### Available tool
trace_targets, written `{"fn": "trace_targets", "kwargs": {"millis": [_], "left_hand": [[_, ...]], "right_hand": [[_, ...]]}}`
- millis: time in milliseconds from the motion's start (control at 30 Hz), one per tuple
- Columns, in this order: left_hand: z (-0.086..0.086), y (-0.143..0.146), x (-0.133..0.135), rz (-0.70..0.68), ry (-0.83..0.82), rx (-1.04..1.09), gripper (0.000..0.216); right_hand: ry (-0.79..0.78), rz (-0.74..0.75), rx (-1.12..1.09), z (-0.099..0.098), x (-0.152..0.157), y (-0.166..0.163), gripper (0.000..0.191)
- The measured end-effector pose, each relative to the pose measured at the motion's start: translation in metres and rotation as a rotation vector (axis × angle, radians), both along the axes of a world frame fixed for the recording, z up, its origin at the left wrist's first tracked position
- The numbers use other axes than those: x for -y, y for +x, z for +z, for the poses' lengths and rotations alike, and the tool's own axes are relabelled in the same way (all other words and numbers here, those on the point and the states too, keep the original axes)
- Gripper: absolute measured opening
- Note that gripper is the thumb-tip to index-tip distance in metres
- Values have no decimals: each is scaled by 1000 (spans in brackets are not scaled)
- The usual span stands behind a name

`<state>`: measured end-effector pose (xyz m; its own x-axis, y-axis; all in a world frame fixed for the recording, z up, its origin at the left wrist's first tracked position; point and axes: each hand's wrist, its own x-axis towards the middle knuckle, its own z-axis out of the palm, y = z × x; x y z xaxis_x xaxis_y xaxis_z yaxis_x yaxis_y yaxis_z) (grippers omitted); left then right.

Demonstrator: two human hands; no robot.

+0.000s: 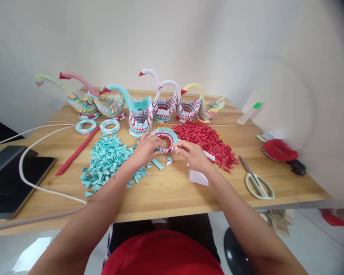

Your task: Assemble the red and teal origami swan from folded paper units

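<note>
My left hand [145, 149] and my right hand [192, 154] both grip a half-built paper ring [165, 134] made of red, white and teal folded pieces, at the middle of the wooden table [172, 194]. The left hand holds its left end, the right hand pinches its right end. A heap of teal folded triangles [107, 160] lies left of my hands. A heap of red folded triangles [208, 141] lies to the right. A few white paper pieces [198, 177] lie under my right wrist.
Several finished paper swans [140, 112] stand in a row at the back. Two teal-white rings [86, 126], a red paper strip [77, 151], scissors [256, 181], a red fan-like piece [279, 149], a dark tablet [14, 183] and a white cable [31, 179] also lie here.
</note>
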<state>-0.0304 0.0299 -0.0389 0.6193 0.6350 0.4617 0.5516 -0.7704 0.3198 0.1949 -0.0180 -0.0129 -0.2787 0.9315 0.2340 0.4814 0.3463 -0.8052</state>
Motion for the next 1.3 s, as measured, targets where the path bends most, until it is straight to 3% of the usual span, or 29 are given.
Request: {"fn": "trace_targets", "kwargs": {"millis": [267, 400, 667, 933, 1167, 1300], "left_hand": [[0, -3, -1, 25, -26, -19, 26], [2, -8, -1, 35, -26, -17, 33], [0, -10, -2, 40, 7, -10, 26], [0, -10, -2, 37, -6, 0, 23], [-3, -10, -4, 29, -7, 16, 23], [-3, -12, -5, 32, 6, 28, 24]], "right_hand": [[184, 59, 436, -15, 11, 17, 15], [241, 110, 513, -17, 12, 18, 15], [299, 189, 537, -1, 10, 6, 21], [293, 91, 799, -11, 4, -16, 11], [250, 67, 728, -18, 4, -14, 4], [132, -14, 460, -3, 10, -9, 8]]}}
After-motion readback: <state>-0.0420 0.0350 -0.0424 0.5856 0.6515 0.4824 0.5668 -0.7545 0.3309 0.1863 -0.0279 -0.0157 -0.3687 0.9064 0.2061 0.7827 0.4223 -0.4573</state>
